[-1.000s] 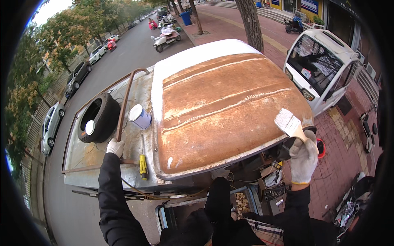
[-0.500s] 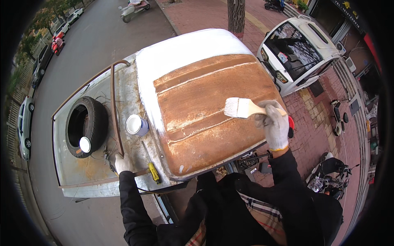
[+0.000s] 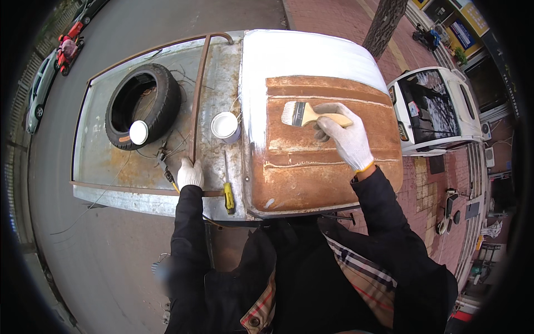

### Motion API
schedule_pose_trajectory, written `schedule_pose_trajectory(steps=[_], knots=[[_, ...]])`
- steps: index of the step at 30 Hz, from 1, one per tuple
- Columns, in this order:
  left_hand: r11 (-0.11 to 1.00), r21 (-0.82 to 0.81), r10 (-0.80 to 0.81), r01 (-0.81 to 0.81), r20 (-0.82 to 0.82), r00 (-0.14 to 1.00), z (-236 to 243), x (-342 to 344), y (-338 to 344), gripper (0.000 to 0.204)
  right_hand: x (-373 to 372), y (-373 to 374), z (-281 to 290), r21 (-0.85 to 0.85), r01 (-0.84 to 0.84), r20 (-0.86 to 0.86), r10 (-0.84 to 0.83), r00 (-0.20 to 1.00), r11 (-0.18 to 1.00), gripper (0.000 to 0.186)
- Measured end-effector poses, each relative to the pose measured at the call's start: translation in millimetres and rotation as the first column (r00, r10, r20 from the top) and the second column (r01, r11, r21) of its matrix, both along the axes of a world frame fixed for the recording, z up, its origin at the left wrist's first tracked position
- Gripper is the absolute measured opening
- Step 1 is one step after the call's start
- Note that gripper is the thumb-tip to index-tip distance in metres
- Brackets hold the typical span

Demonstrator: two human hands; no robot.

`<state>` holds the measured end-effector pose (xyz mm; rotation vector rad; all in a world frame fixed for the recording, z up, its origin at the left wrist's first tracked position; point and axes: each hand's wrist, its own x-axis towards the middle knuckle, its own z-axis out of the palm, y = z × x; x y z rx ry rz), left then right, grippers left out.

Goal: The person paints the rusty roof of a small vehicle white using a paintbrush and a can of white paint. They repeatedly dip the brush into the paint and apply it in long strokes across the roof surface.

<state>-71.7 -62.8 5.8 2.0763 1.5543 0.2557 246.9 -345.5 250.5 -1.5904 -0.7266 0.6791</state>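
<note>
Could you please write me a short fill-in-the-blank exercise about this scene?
1. The right hand holds a flat, pale-bristled ____.
2. The left hand grips a rusty rail; the yellow-handled tool to its right is a ____.
3. Beyond its rusty part, the roof is coated ____.
4. The round white disc overlaps a black rubber ____ in this view.

Missing words: paintbrush; screwdriver; white; tyre.

The white-gloved right hand hid some of the pale wooden paintbrush. Upper right, the frame cut off the brown tree trunk.
</note>
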Motion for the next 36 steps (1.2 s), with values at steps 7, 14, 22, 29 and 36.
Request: schedule_pose_trajectory(steps=[7, 14, 22, 29, 36], knots=[[0.996, -0.08, 0.048, -0.049, -0.017, 0.999, 9.8, 1.9, -5.2, 0.04, -4.1, 120.9, -34.3, -0.092, -0.24, 0.043, 0.245, 0.969, 0.966, 0.034], [0.994, -0.096, 0.055, -0.053, 0.025, 0.998, 20.6, 3.2, -8.5, 0.039, -38.8, 199.3, -83.7, -0.287, -0.32, 0.379, 0.414, 0.828, 0.903, 0.031], [0.99, -0.125, 0.059, -0.06, -0.014, 0.998, 28.7, 3.8, -10.2, 0.04, -50.4, 223.2, -129.9, -0.439, -0.263, 0.401, 0.45, 0.798, 0.859, 0.031], [0.991, -0.118, 0.06, -0.059, -0.003, 0.998, 24.0, 3.8, -9.4, 0.039, -29.8, 186.4, -109.1, -0.249, -0.312, 0.008, 0.324, 0.946, 0.917, 0.031], [0.991, -0.122, 0.059, -0.059, 0.0, 0.998, 25.3, 3.9, -10.2, 0.039, -17.5, 158.7, -126.7, -0.137, -0.208, -0.263, 0.167, 0.95, 0.968, 0.031]])
